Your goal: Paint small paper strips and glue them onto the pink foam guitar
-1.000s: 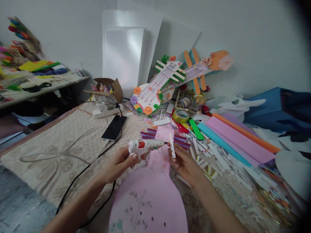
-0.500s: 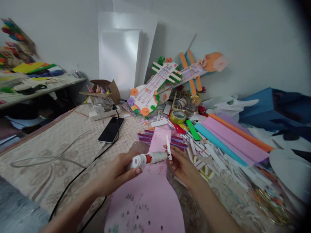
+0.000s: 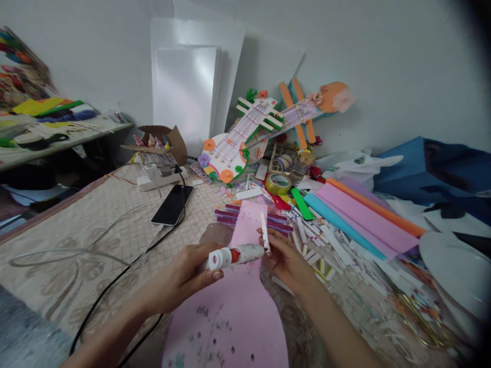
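Observation:
My left hand [image 3: 192, 273] is wrapped round a white hot glue gun [image 3: 245, 254] with a red part, its nozzle pointing right. Between the fingertips of my right hand [image 3: 286, 258] a small white strip [image 3: 264, 230] with dark marks stands nearly upright, close to the nozzle. I cannot tell whether nozzle and strip touch. Beneath both hands lies a pink guitar-shaped board [image 3: 230, 317] with several dark holes in its round body. Purple sticks [image 3: 280, 223] project from both sides of its narrow neck.
A phone [image 3: 172, 204], cables and a power strip [image 3: 161, 179] lie left. Two decorated toy guitars [image 3: 233, 148] lean at the back. Green tape [image 3: 278, 183], a glass jar [image 3: 303, 166], paper strips, rolled sheets [image 3: 364, 217] and gold-handled scissors [image 3: 422, 319] crowd the right side.
The whole view has shifted slightly, so things sit a little further left. Both hands keep their grips, with the glue gun nozzle still by the white strip.

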`<state>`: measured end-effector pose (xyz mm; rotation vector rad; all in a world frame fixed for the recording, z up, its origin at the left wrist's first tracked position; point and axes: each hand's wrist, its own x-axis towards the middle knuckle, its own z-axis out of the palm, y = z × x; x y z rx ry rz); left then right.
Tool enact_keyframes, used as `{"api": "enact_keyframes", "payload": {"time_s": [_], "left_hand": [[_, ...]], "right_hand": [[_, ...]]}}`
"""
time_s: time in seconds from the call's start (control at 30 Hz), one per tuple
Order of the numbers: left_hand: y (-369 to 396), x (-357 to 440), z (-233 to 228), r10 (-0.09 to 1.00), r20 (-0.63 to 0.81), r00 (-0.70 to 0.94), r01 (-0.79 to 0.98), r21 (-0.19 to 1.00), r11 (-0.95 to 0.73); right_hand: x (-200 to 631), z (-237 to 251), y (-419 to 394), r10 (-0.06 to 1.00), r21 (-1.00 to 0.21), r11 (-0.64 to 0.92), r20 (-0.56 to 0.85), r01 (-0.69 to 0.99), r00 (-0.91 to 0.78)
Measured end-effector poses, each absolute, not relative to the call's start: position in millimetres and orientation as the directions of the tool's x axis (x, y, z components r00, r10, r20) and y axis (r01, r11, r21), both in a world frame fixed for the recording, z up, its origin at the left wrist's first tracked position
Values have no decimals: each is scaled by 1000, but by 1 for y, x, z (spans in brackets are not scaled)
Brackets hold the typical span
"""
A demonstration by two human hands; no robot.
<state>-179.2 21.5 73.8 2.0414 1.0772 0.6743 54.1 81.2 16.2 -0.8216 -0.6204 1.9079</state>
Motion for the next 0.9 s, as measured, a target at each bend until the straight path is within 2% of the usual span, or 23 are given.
{"api": "enact_keyframes", "payload": {"time_s": [0.23, 0.5, 0.9], "left_hand": [[22, -179, 75, 859, 77, 507, 513, 773, -372], [26, -177, 77, 869, 143, 474, 498, 770, -399], [37, -174, 82, 914, 138, 381, 586, 728, -355]], "right_hand": [[54, 18, 80, 892, -709, -441, -275, -551, -359], [52, 18, 77, 904, -734, -413, -258, -539, -342], [54, 22, 75, 889, -739, -436, -267, -513, -371]]}}
